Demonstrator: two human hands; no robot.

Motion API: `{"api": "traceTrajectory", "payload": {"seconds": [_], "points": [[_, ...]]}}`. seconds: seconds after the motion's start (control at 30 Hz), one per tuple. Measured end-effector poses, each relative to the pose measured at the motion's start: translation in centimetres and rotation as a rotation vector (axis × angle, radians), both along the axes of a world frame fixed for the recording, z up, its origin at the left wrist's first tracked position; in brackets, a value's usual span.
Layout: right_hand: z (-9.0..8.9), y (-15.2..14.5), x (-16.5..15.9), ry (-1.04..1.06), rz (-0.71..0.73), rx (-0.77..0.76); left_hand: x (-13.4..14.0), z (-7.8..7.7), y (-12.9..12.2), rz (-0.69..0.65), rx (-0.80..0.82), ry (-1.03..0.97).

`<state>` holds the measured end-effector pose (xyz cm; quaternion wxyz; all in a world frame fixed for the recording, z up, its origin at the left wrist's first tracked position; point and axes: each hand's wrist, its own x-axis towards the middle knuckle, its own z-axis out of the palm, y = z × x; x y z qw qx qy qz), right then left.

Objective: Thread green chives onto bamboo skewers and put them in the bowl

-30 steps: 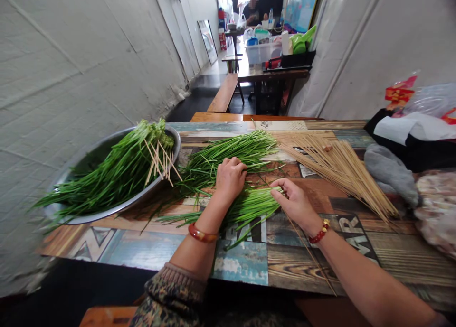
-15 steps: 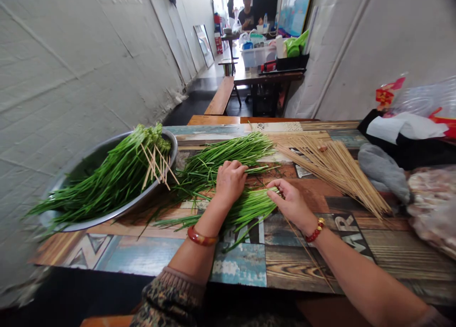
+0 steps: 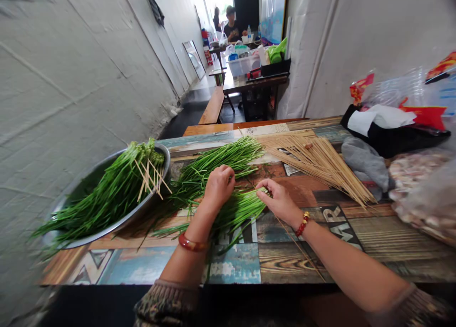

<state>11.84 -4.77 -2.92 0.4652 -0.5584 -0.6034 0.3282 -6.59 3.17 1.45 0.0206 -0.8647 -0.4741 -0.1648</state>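
Note:
Low over the patterned wooden table, my right hand (image 3: 280, 201) pinches the pale ends of a bunch of green chives (image 3: 238, 208), its thumb and fingers closed on them. A thin bamboo skewer (image 3: 297, 244) slants from beneath that hand toward the table's front edge. My left hand (image 3: 219, 187) is curled shut above the leafy part of the bunch; whatever its fingertips hold is hidden. Just beyond it lies a loose pile of chives (image 3: 228, 158). At the left, a metal basin (image 3: 166, 151) holds more chives (image 3: 107, 194), threaded on several skewers (image 3: 151, 177).
Many bamboo skewers (image 3: 331, 168) lie fanned out at the right. Past them are a grey plastic bag (image 3: 366, 163), a clear bag of pale pieces (image 3: 420, 194) and a black bag (image 3: 395, 139). A bench (image 3: 213, 104) and people (image 3: 233, 30) are farther back.
The whole view has shifted, so table and hands appear farther left. My left hand has drawn slightly back from the loose pile, fingers still curled. My right hand keeps its pinch on the chives.

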Motion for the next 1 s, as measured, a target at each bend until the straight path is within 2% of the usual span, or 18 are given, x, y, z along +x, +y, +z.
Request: {"api": "traceTrajectory", "payload": {"seconds": [0.17, 0.3, 0.43, 0.5, 0.57, 0.63, 0.8, 0.9, 1.0], "points": [[-0.1, -0.1, 0.0, 0.022, 0.013, -0.007, -2.4, 3.6, -0.4, 0.086, 0.040, 0.104], [0.0, -0.2, 0.1, 0.018, 0.024, -0.008, -3.4, 6.6, -1.2, 0.120, 0.192, 0.205], [0.1, -0.3, 0.1, 0.010, 0.021, 0.007, -3.5, 9.2, -2.0, 0.126, 0.367, 0.159], [0.1, -0.3, 0.2, 0.006, 0.019, 0.008, -3.6, 9.9, -2.2, 0.130, 0.451, 0.146], [0.0, -0.3, 0.2, 0.009, 0.025, 0.014, -3.9, 9.7, -2.2, 0.098, 0.495, 0.199], [-0.2, -0.2, 0.2, 0.018, 0.035, 0.024, -4.2, 8.5, -2.1, 0.044, 0.469, 0.312], [-0.6, -0.1, 0.3, 0.008, 0.037, 0.028, -5.1, 3.7, -2.3, -0.092, 0.143, 0.512], [-0.5, -0.2, 0.3, -0.004, 0.030, 0.015, -5.2, 2.5, -2.4, -0.124, 0.039, 0.403], [-0.2, -0.3, 0.3, -0.004, 0.024, 0.009, -4.5, 2.7, -1.8, -0.103, 0.005, 0.148]]}}
